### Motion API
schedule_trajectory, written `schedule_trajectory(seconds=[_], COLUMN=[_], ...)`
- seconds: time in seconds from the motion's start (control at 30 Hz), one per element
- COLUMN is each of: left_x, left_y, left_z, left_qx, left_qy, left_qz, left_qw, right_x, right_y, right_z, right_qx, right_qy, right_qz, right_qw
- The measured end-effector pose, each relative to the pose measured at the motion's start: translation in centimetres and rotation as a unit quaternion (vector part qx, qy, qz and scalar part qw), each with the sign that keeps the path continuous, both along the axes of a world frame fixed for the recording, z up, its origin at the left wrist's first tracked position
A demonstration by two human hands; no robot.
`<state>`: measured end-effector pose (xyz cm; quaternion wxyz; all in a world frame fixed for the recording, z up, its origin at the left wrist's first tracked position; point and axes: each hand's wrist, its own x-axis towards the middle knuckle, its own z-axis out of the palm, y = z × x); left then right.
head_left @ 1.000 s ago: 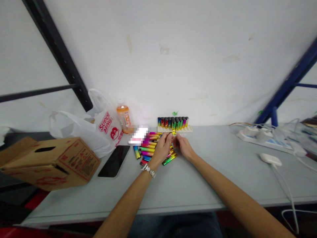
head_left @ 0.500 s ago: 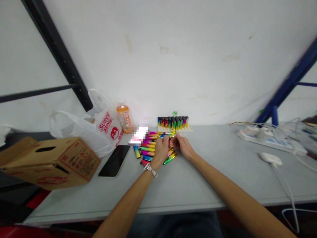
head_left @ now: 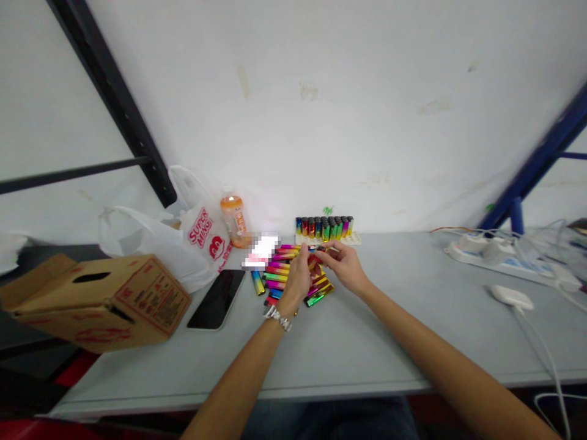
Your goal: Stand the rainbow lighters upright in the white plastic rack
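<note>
My left hand (head_left: 298,278), with a silver bracelet on its wrist, is closed around a shiny red-gold lighter (head_left: 313,264) above the pile. From the right, my right hand (head_left: 346,264) pinches at the same lighter's dark top; the fingers partly hide it. Beneath and around both hands lie several loose metallic rainbow lighters (head_left: 276,277), with a green-purple one (head_left: 320,294) at the near right of the pile. Just behind, rows of upright lighters (head_left: 325,227) with black tops stand in a pale holder (head_left: 354,240) against the wall.
Left of the pile are a black-screened phone (head_left: 216,299), a blurred-out bright patch, an orange drink bottle (head_left: 235,219), a white plastic bag (head_left: 188,244) and an open cardboard box (head_left: 105,299). A power strip (head_left: 509,263) and a white charger (head_left: 512,297) with cables lie at right.
My hands have shifted slightly apart, and the red-gold lighter between them shows more clearly. My right fingers have stretched up to its top. The whole view has moved a little.
</note>
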<state>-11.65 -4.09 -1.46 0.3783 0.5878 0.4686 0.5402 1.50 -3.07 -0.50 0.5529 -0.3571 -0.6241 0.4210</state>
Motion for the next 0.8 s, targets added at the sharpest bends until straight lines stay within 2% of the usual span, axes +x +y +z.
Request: schedule_trajectory(seconds=[0.07, 0.13, 0.2, 0.3, 0.4, 0.53, 0.7, 0.8], left_x=[-0.9, -1.9, -2.6, -3.2, -3.3, -3.5, -3.8, -4.0], left_y=[-0.2, -0.5, -0.7, -1.1, -1.4, -1.5, -1.3, -1.2], left_z=[0.0, -0.1, 0.0, 0.1, 0.3, 0.2, 0.1, 0.0], left_qx=[0.058, 0.109, 0.128, 0.129, 0.128, 0.115, 0.113, 0.113], left_qy=[0.095, 0.191, 0.272, 0.356, 0.387, 0.403, 0.406, 0.416], left_qz=[0.046, 0.079, 0.068, 0.010, -0.029, -0.050, -0.045, -0.039], left_qw=[0.993, 0.972, 0.951, 0.925, 0.913, 0.907, 0.906, 0.902], right_x=[0.3, 0.4, 0.1, -1.0, -2.4, -3.9, -4.4, -4.5], right_y=[1.2, 3.0, 5.2, 8.7, 11.3, 13.5, 14.8, 14.5], right_z=[0.9, 1.8, 2.6, 3.5, 3.9, 3.9, 4.0, 4.7], right_qx=[0.018, 0.054, 0.098, 0.142, 0.166, 0.189, 0.168, 0.203], right_qy=[-0.001, -0.031, -0.098, -0.221, -0.331, -0.427, -0.484, -0.541], right_qz=[-0.030, -0.061, -0.072, -0.066, -0.071, -0.074, -0.058, -0.082], right_qw=[0.999, 0.996, 0.988, 0.963, 0.926, 0.881, 0.857, 0.812])
